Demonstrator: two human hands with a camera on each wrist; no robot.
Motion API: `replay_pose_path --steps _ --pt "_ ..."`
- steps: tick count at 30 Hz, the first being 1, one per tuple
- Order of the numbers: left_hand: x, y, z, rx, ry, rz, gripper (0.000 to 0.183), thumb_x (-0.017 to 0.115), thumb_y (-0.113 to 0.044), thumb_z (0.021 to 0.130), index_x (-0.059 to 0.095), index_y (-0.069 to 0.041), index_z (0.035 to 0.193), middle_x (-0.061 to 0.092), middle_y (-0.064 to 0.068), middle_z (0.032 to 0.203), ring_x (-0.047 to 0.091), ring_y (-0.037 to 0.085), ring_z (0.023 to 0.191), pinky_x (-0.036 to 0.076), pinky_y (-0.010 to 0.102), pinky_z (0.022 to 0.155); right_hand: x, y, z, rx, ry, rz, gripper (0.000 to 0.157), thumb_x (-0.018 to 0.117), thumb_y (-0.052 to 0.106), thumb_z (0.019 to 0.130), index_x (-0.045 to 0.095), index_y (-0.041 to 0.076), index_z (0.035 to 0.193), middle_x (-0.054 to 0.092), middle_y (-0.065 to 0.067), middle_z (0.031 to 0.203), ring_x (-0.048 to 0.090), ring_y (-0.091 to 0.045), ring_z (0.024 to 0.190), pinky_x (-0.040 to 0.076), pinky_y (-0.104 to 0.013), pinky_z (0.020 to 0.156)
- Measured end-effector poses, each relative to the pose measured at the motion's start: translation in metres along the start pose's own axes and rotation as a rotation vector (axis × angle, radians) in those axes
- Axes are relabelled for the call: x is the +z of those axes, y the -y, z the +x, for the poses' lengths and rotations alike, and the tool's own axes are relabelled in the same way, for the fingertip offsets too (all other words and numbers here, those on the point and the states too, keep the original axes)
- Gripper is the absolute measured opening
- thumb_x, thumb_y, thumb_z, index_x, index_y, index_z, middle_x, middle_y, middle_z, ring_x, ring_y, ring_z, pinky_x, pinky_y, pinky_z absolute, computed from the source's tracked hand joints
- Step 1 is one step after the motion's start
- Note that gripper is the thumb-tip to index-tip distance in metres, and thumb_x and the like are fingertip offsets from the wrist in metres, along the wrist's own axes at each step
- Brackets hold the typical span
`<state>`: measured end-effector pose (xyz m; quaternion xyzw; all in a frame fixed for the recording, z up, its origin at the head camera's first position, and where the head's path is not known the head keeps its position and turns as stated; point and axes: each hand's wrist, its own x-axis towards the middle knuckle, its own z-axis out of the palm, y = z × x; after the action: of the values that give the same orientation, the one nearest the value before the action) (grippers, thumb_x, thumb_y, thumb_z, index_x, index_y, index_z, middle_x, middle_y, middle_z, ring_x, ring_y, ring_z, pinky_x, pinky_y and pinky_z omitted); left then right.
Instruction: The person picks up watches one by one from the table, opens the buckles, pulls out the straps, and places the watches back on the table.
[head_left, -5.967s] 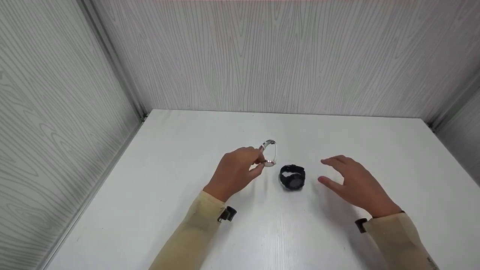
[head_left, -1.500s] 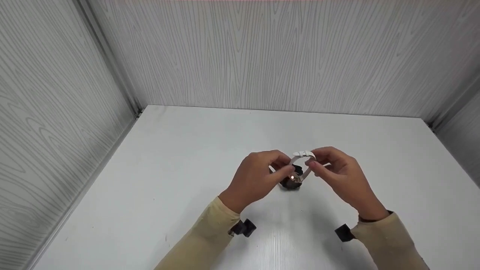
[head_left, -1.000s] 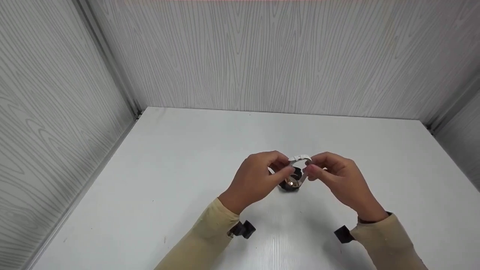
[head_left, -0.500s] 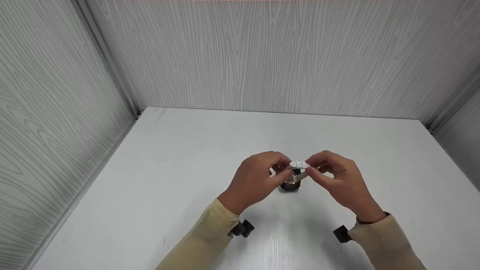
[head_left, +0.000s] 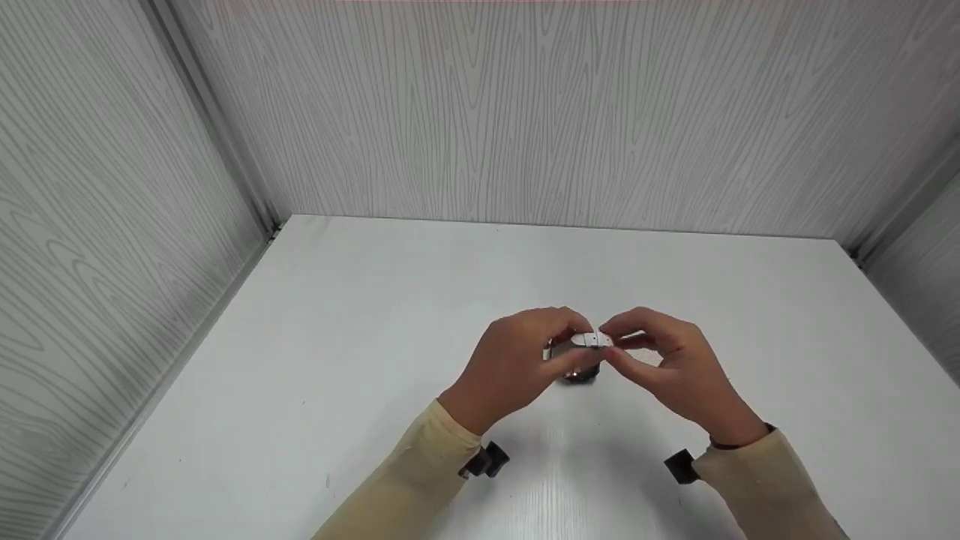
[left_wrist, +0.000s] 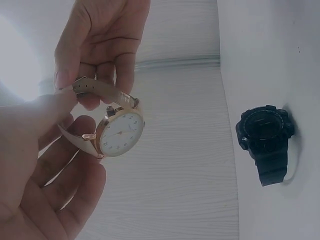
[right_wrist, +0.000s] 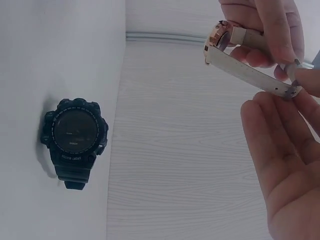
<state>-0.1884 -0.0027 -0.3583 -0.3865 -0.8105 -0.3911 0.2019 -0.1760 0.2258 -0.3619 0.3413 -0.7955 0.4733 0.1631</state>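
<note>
Soft shadows and a pale sheen lie on my white table [head_left: 375,300]; in the hazy left wrist view, glare burns white above my left hand [head_left: 510,367].

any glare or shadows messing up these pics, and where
Left wrist view: bright glare at the upper left, left of the white watch; head view: soft shadows and a pale sheen low on the table; right wrist view: slightly hazy, faint shadow beside the black watch.

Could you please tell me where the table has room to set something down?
Bare table lies between the left hand and left wall, right hand and right wall, and behind both hands. Crowded: around the black sport watch and white-strapped wristwatch.
</note>
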Motion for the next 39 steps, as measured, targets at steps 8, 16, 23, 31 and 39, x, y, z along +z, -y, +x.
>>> replay_pose_path --steps 8,16,23,31,39 --pt "0.0011 0.0030 -0.0017 0.057 0.016 0.049 0.025 0.074 -0.036 0.096 0.076 -0.013 0.106 0.074 -0.006 0.097 0.063 0.008 0.079 0.050 0.017 0.073 0.0022 -0.0026 0.0007 -0.088 0.023 -0.117 0.035 0.081 -0.005 0.086 0.073 0.016 0.113 0.074 0.003 0.106 0.070 -0.013 0.095 0.059 -0.026 0.083" --pt "0.0008 0.0034 -0.0025 0.071 0.030 0.076 0.029 0.072 -0.039 0.095 0.077 -0.014 0.108 0.075 -0.007 0.097 0.063 0.007 0.080 0.050 0.018 0.073 0.0027 -0.0026 -0.0009 -0.081 0.021 -0.166 0.033 0.079 -0.006 0.087 0.071 0.018 0.110 0.072 0.007 0.103 0.069 -0.011 0.093 0.058 -0.026 0.079" --pt "0.0010 0.0009 -0.0010 0.083 0.027 0.125 0.022 0.071 -0.036 0.100 0.076 -0.017 0.107 0.075 -0.009 0.097 0.062 0.007 0.079 0.050 0.019 0.071 0.0020 -0.0002 -0.0010 -0.119 0.013 -0.188 0.034 0.077 -0.009 0.086 0.070 0.016 0.108 0.069 0.006 0.102 0.067 -0.011 0.091 0.057 -0.025 0.077" --pt "0.0026 0.0013 -0.0012 0.088 -0.013 0.097 0.017 0.072 -0.033 0.099 0.076 -0.017 0.103 0.071 -0.011 0.088 0.056 0.002 0.073 0.047 0.017 0.067 0.0020 0.0003 -0.0007 -0.112 0.013 -0.132 0.029 0.074 -0.009 0.088 0.069 0.013 0.108 0.069 0.004 0.101 0.068 -0.013 0.092 0.058 -0.022 0.076" --pt "0.0025 0.0030 -0.0015 0.101 -0.013 0.068 0.025 0.066 -0.041 0.101 0.076 -0.018 0.102 0.070 -0.011 0.087 0.057 0.001 0.073 0.048 0.017 0.068 0.0023 0.0001 -0.0016 -0.062 0.011 -0.077 0.028 0.073 -0.008 0.090 0.070 0.014 0.108 0.071 0.004 0.103 0.069 -0.015 0.094 0.060 -0.025 0.077"
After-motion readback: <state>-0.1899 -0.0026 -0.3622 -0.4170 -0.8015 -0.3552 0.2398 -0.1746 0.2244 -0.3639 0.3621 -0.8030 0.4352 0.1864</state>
